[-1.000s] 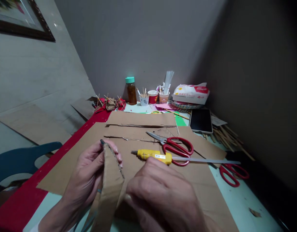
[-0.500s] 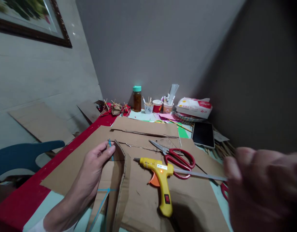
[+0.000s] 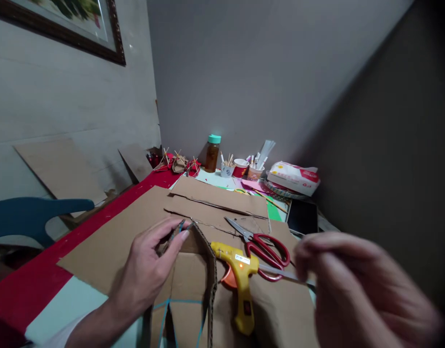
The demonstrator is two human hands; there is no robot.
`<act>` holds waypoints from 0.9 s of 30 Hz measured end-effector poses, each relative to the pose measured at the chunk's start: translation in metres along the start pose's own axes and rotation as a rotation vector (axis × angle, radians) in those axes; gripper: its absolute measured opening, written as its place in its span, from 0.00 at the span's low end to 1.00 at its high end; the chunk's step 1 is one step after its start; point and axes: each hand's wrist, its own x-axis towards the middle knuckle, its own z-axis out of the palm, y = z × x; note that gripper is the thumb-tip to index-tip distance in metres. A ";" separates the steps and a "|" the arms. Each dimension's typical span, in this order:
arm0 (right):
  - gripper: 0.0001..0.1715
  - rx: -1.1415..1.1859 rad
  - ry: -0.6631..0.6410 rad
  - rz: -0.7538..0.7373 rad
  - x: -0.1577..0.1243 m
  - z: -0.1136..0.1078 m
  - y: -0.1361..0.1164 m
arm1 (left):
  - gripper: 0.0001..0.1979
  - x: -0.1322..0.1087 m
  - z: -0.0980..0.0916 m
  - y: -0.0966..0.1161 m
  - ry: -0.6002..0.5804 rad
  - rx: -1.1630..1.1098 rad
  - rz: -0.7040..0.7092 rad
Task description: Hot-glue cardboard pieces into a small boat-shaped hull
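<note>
Left hand (image 3: 146, 266) is pinching the folded cardboard's (image 3: 189, 273) top edge, just left of the glue gun (image 3: 246, 287). Right hand (image 3: 356, 290) is hovering curled near the glue stick (image 3: 289, 275); can't tell if its grip is holding anything.

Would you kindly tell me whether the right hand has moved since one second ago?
Yes, to the right: judged against the red-handled scissors, the right hand was on their near side and is now to their right.
</note>
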 end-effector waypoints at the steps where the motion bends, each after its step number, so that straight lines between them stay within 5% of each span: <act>1: 0.08 0.005 -0.085 -0.023 -0.003 0.009 -0.001 | 0.07 -0.001 0.000 0.000 -0.017 0.042 0.083; 2: 0.12 -0.034 -0.228 -0.014 -0.005 0.016 -0.002 | 0.07 -0.003 0.000 0.000 -0.035 0.080 0.161; 7: 0.16 -0.096 -0.493 0.028 -0.015 0.034 0.002 | 0.07 -0.006 -0.002 0.002 -0.101 0.129 0.298; 13: 0.09 -0.068 -0.610 0.294 -0.023 0.043 0.003 | 0.08 -0.011 -0.005 0.001 -0.229 0.149 0.302; 17: 0.06 -0.158 -0.688 0.238 -0.021 0.043 -0.002 | 0.09 -0.013 -0.002 0.000 -0.238 0.163 0.350; 27: 0.07 -0.256 -0.523 -0.061 -0.019 0.041 -0.006 | 0.08 -0.015 0.000 0.005 -0.204 0.272 0.508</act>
